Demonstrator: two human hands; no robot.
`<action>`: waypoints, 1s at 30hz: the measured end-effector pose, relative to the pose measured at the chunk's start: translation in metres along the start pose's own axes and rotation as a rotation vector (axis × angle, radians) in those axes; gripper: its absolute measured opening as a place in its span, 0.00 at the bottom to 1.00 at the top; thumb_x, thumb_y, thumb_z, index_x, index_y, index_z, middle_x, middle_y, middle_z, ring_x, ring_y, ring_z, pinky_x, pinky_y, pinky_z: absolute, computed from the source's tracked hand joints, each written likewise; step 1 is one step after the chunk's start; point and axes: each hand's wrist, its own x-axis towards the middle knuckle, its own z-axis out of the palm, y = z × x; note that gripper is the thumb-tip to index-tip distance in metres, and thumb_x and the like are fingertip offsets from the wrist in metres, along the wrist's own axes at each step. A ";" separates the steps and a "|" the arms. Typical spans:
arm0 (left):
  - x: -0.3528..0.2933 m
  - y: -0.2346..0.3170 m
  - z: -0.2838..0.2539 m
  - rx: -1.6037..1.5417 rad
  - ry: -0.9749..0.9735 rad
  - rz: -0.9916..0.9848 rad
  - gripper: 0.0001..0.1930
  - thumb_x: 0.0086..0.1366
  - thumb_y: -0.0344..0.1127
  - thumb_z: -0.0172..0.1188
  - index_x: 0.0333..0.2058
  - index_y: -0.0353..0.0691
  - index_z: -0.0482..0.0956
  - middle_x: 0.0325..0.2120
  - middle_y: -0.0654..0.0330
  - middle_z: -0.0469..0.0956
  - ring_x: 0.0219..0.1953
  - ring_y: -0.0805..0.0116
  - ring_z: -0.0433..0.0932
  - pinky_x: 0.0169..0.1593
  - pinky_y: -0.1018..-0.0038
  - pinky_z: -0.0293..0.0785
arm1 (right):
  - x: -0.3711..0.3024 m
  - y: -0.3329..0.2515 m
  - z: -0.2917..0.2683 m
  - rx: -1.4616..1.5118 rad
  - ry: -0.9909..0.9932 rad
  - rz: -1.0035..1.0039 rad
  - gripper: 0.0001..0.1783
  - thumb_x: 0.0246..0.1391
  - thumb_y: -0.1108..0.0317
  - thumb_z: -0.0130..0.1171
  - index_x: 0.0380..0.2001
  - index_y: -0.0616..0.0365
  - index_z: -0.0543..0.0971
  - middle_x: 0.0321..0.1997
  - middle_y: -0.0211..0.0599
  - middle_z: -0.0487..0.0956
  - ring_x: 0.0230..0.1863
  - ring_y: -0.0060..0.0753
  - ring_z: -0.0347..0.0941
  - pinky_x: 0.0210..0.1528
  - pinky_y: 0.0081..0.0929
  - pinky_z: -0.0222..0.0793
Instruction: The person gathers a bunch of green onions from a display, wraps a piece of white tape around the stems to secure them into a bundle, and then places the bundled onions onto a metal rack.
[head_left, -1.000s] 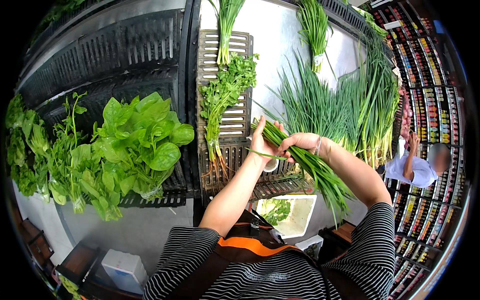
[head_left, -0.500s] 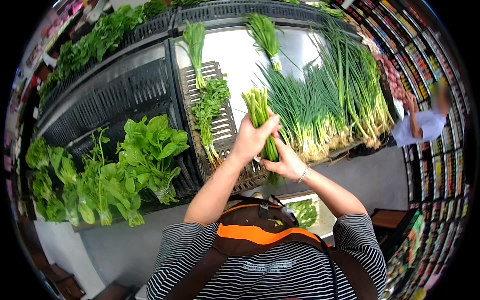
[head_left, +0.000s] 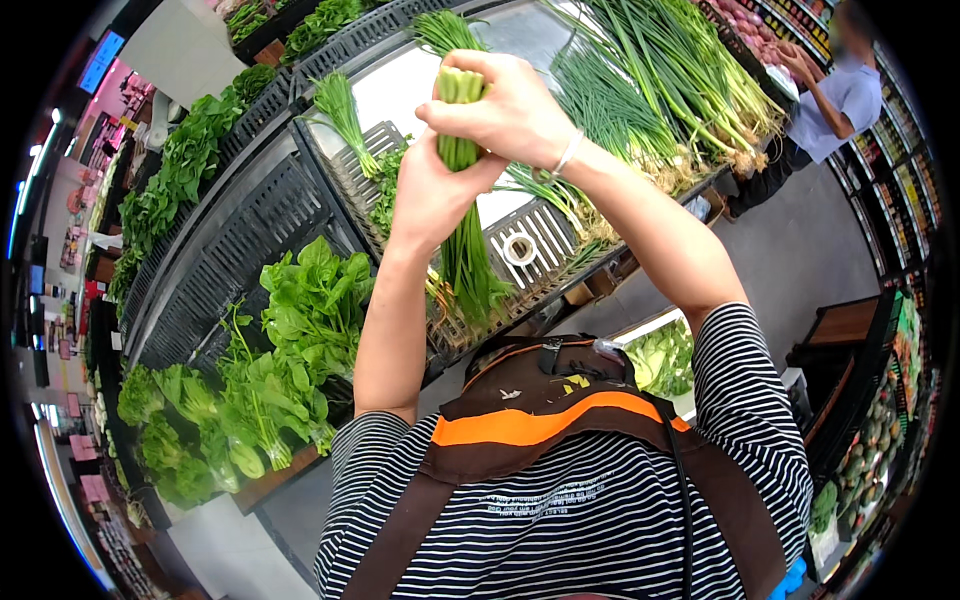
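Both my hands grip one bunch of garlic chives (head_left: 468,262), its pale cut stems upward and its green leaves hanging down. My left hand (head_left: 436,190) is closed around the middle of the bunch. Higher up, my right hand (head_left: 522,108) wraps its fingers and thumb about the stem end. Below the hands, a white ring like a roll of tape (head_left: 508,246) lies on the slatted tray (head_left: 537,230). A small-leaved bunch of herbs (head_left: 386,190) is partly hidden behind my left hand.
Spring onions (head_left: 680,80) cover the right of the display stand. Leafy greens (head_left: 318,300) fill its left front beside black slatted racks (head_left: 235,235). Another chive bunch (head_left: 343,115) lies farther back. A person (head_left: 835,105) stands at the right near shelves.
The chive bunch has been raised and turned more upright. My right hand has shifted from its lower part up to the stem end. The white ring has come into sight, and the view has turned.
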 end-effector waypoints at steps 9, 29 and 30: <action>-0.018 -0.033 -0.024 -0.129 0.014 -0.100 0.06 0.61 0.28 0.59 0.36 0.36 0.72 0.19 0.67 0.71 0.19 0.79 0.71 0.22 0.80 0.66 | 0.001 0.011 0.015 0.289 -0.100 0.157 0.21 0.46 0.54 0.64 0.34 0.62 0.75 0.28 0.35 0.79 0.29 0.21 0.73 0.33 0.23 0.70; -0.104 -0.018 -0.066 0.033 0.173 -0.473 0.09 0.62 0.34 0.60 0.35 0.38 0.70 0.15 0.69 0.65 0.13 0.81 0.61 0.18 0.82 0.59 | -0.205 0.196 0.085 0.822 -0.212 0.889 0.42 0.47 0.76 0.62 0.65 0.55 0.56 0.40 0.36 0.78 0.43 0.24 0.74 0.45 0.23 0.70; -0.105 -0.025 -0.062 0.019 0.169 -0.512 0.09 0.62 0.35 0.60 0.34 0.39 0.70 0.16 0.69 0.65 0.14 0.81 0.61 0.18 0.82 0.59 | -0.204 0.190 0.068 1.007 -0.250 0.828 0.38 0.49 0.74 0.61 0.63 0.54 0.58 0.40 0.37 0.78 0.45 0.24 0.74 0.46 0.22 0.69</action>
